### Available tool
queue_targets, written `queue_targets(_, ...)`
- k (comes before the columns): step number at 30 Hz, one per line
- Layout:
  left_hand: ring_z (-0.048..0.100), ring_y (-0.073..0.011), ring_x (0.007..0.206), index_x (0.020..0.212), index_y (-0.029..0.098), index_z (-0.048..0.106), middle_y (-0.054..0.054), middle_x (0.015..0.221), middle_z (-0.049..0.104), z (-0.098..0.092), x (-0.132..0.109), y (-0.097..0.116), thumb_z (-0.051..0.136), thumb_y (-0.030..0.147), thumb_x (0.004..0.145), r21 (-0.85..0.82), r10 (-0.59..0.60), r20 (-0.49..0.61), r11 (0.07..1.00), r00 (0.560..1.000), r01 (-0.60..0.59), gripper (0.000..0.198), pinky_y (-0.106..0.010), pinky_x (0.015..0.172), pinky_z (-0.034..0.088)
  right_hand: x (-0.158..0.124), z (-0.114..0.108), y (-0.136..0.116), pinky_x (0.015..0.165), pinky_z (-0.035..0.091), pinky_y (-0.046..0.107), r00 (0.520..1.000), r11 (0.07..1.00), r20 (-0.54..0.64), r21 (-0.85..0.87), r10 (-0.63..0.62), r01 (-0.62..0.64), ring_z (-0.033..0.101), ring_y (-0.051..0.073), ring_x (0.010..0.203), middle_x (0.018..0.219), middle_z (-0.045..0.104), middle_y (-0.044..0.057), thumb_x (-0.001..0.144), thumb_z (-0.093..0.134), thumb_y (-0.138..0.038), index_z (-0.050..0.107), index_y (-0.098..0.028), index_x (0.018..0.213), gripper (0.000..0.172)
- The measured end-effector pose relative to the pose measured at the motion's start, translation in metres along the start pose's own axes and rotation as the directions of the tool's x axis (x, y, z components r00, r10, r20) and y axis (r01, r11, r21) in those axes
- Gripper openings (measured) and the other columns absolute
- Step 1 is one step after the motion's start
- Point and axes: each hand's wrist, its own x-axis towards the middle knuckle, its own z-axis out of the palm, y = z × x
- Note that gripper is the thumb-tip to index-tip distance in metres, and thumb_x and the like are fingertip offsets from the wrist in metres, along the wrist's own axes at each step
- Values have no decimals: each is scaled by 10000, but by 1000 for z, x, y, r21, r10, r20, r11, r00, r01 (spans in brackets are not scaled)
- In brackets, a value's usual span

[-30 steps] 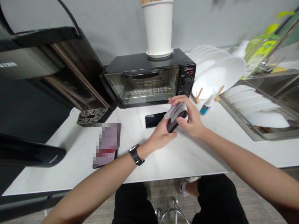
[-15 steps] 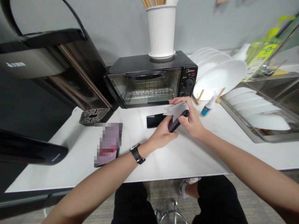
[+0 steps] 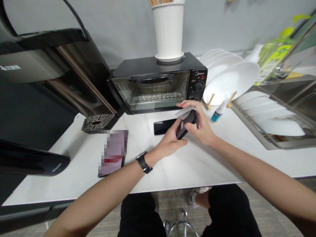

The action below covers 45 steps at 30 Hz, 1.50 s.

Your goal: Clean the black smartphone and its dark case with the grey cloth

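Note:
My left hand grips a dark phone from below, held above the white counter. My right hand presses a small white wipe against the phone's upper end, thumb on its edge. A second black phone lies flat on the counter just behind my hands. A third phone lies at the left of my left wrist, its screen blurred out. A black watch sits on my left wrist.
A black toaster oven stands behind, with a white utensil holder on top. A small spray bottle stands to the right, beside white plates in a wooden rack. A metal sink tray holds more plates. A dark appliance fills the left.
The wipe has slid along the phone in small strokes: spread wide half a second ago, now bunched at the phone's upper end. Both hands stay in the same place.

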Motion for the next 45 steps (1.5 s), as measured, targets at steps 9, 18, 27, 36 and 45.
queue_targets(9,587,-357,1225,1215,178,570,-101,1279,646,1,-3,-5,757,257,760,62,-43,-44,997,998,46,499,-546,1107,446,-7,1,-12,1222,363,580,985,971,2,-169,-174,172,709,265,1147,1045,762,26,1040,499,-338,667,-294,1096,182)
queue_targets(18,574,-325,1244,1268,204,550,-77,1308,643,3,-3,-2,736,229,763,22,-40,-50,999,998,41,539,-509,1122,438,-6,8,2,1124,476,546,999,998,-23,52,46,-45,584,322,1314,1321,621,133,942,588,-658,531,-255,1258,516)
queue_targets(27,507,-335,1392,1372,220,530,-97,1405,611,7,-1,5,722,231,813,89,67,-49,994,997,-63,591,-517,1209,377,-10,-1,-13,1128,489,569,956,938,26,-188,-291,291,730,262,1087,1135,752,11,988,569,-247,613,-342,1219,253)
queue_targets(36,532,-315,1375,1513,249,413,-90,1494,563,7,0,0,718,222,842,52,73,-80,996,994,-69,738,-498,1191,407,-2,-1,-4,1162,433,589,997,993,25,-87,-74,75,611,306,1292,1254,698,86,997,576,-420,652,-271,1198,262)
queue_targets(45,224,-340,1585,1616,273,231,-98,1711,260,2,-5,-1,678,202,788,153,42,43,987,998,-48,944,-549,1303,168,-5,-4,11,960,546,433,979,984,-174,-123,104,-126,714,226,987,979,753,49,1081,433,-452,705,-245,998,352)
